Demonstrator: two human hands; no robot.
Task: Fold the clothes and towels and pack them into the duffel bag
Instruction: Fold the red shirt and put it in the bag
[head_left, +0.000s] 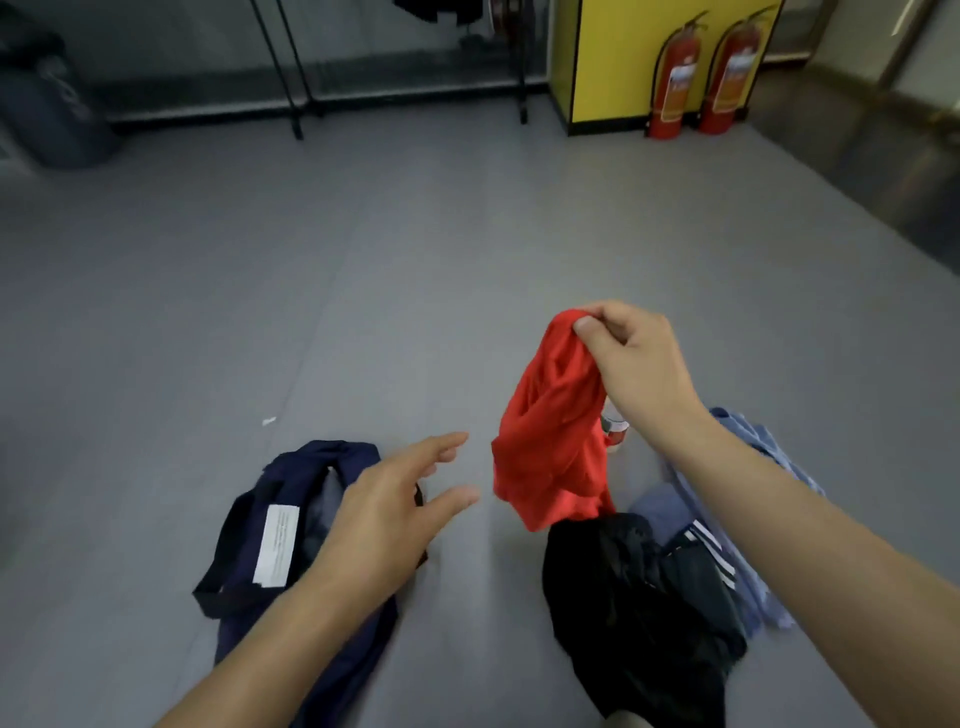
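Note:
My right hand (631, 358) pinches the top of a red garment (553, 426) and holds it up, so it hangs crumpled above the pile. My left hand (395, 504) is spread with straight fingers, a short gap left of the red cloth, holding nothing. Beneath that hand lies a navy duffel bag (291, 519) on the floor, its mouth partly open, a white label on its side. To the right sits a heap of clothes: a black garment (634, 597), a dark piece with white stripes (709, 551) and light blue cloth (748, 447).
Grey floor (363, 291) stretches ahead. Two red fire extinguishers (698, 78) stand by a yellow cabinet (608, 57) at the back right. Black rack legs (291, 73) stand at the back, a dark bin (47, 104) far left. A small white scrap (268, 421) lies on the floor.

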